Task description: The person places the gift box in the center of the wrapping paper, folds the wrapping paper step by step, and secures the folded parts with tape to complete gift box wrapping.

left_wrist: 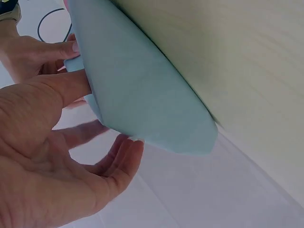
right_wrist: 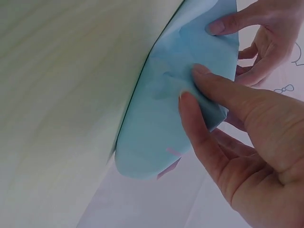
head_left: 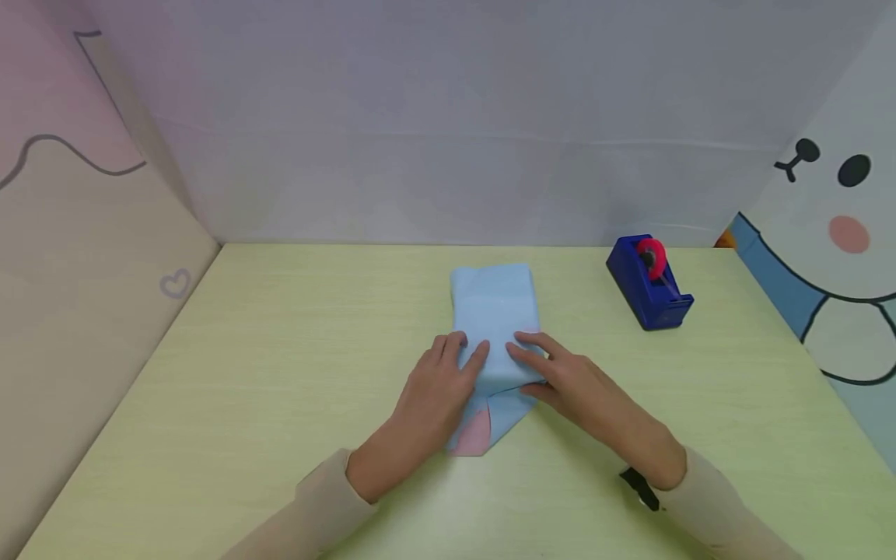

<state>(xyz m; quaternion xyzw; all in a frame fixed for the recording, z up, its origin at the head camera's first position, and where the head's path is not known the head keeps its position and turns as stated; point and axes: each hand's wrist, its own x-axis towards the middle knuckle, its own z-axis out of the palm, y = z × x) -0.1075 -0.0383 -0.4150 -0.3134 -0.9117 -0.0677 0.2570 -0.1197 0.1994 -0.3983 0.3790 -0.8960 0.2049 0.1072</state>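
A light blue folded paper packet lies on the table, its long side pointing away from me. At its near end is a pointed flap with a pink patch. My left hand rests on the packet's left side, fingers spread over the top. From the right, my right hand presses the packet's right edge, the thumb low beside the flap. In the right wrist view, the fingertips touch the creased blue surface. The left wrist view has the left thumb against the paper's edge, its tip hidden.
A blue tape dispenser with a red roll stands at the back right of the pale yellow table. A grey-white sheet rises behind the table. Printed cartoon panels flank both sides. A black strap shows by the right sleeve.
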